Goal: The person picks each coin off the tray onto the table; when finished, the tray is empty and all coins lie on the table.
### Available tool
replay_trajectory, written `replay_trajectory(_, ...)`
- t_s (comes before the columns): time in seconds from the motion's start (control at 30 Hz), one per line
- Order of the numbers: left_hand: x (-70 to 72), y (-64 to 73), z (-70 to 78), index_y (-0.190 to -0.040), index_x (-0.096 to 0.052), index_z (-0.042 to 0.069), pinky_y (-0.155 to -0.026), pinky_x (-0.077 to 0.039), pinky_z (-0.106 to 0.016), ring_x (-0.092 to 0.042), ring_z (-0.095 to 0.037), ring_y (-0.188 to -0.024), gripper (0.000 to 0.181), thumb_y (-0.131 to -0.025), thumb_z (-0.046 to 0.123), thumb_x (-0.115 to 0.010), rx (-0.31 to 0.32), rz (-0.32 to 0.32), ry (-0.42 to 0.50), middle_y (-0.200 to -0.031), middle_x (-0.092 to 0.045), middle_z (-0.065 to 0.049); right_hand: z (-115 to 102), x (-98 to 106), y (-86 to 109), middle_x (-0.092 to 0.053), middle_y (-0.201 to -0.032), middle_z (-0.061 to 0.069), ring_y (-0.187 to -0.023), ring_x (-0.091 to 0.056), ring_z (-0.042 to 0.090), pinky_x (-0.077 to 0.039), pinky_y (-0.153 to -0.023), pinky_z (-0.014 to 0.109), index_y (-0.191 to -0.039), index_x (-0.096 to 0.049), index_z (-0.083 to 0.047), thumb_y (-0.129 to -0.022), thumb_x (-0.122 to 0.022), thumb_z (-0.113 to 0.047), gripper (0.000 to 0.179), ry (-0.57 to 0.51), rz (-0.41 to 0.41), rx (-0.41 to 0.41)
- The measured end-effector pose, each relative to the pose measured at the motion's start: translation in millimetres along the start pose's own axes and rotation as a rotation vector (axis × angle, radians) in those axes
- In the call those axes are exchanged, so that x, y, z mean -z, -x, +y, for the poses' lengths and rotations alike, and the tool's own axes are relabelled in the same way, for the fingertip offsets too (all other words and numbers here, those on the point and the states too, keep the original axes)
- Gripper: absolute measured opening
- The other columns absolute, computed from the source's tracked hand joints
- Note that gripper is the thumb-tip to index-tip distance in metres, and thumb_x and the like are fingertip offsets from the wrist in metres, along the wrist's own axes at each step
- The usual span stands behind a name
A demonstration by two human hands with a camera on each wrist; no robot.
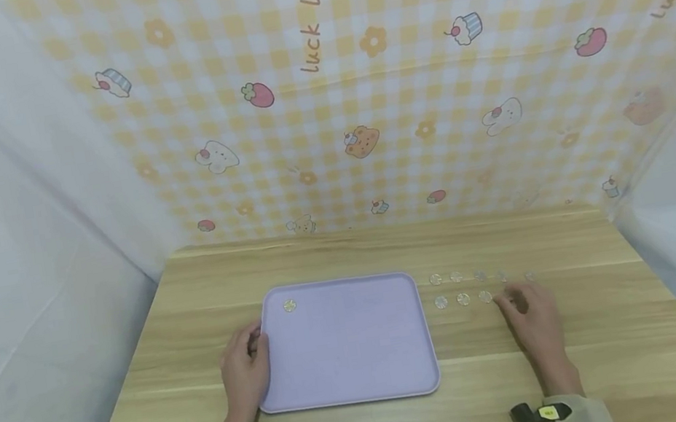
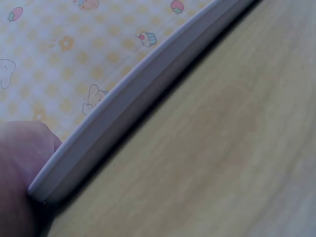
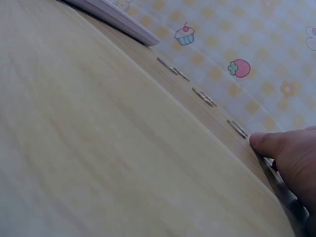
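The small clear discs [image 1: 460, 288] to the right of the purple tray [image 1: 360, 348] are faint against the wooden table [image 1: 601, 361], and the right hand [image 1: 535, 323] covers part of the near row, fingers resting on one; whether it pinches it I cannot tell. One disc [image 1: 290, 306] lies in the tray's far left corner. The left hand [image 1: 246, 373] grips the tray's left edge, fingers curled over the rim.

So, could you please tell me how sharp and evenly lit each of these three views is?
Head view: soft, even light, faint shadows, wide-angle bowing at the edges; the small clear discs look washed out against the table. Left wrist view: the lilac tray rim is fairly crisp, the left hand blurred. Right wrist view: near wood is soft, the right hand a little blurred.
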State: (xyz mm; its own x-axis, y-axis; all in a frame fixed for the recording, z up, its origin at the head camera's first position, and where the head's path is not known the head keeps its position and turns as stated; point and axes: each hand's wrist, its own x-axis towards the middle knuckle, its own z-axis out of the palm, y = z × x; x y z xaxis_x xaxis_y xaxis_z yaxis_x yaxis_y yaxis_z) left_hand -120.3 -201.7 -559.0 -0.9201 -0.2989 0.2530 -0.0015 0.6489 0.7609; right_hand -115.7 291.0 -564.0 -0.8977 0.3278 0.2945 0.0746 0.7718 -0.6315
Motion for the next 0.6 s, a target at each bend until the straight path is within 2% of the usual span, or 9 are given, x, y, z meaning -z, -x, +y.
replay_trajectory(0.1,-0.4,0.9,-1.0,-0.119,-0.069,0.007,-0.080,-0.057,-0.037,-0.068,-0.020,-0.092,0.024,-0.095,0.011,-0.064,0.004,0.000,0.000,-0.105,-0.072,-0.008,-0.2,-0.3,0.2,-0.069,-0.101,0.014,-0.102,-0.059,0.030,-0.043,-0.091,0.048,-0.100,-0.069,-0.006,-0.091,-0.074,-0.026,0.023,0.027,0.007,-0.005)
replay_trajectory(0.23,-0.8,0.9,-0.6,-0.119,-0.069,0.007,-0.081,-0.057,-0.038,-0.069,-0.021,-0.092,0.025,-0.095,0.011,-0.064,-0.003,-0.001,0.001,-0.106,-0.072,-0.009,-0.8,0.3,-0.6,-0.070,-0.102,0.015,-0.103,-0.060,0.032,-0.044,-0.092,0.050,-0.098,-0.070,-0.005,-0.092,-0.073,-0.027,0.023,0.050,0.008,-0.004)
replay_trajectory(0.6,-2.5,0.2,-1.9,-0.117,-0.070,0.005,-0.076,-0.056,-0.032,-0.068,-0.021,-0.088,0.024,-0.094,0.008,-0.065,-0.029,0.017,0.005,-0.102,-0.072,-0.010,-1.4,1.0,0.0,-0.071,-0.104,0.016,-0.109,-0.058,0.035,-0.042,-0.101,0.053,-0.098,-0.073,-0.004,-0.093,-0.071,-0.022,0.019,0.016,0.014,0.001)
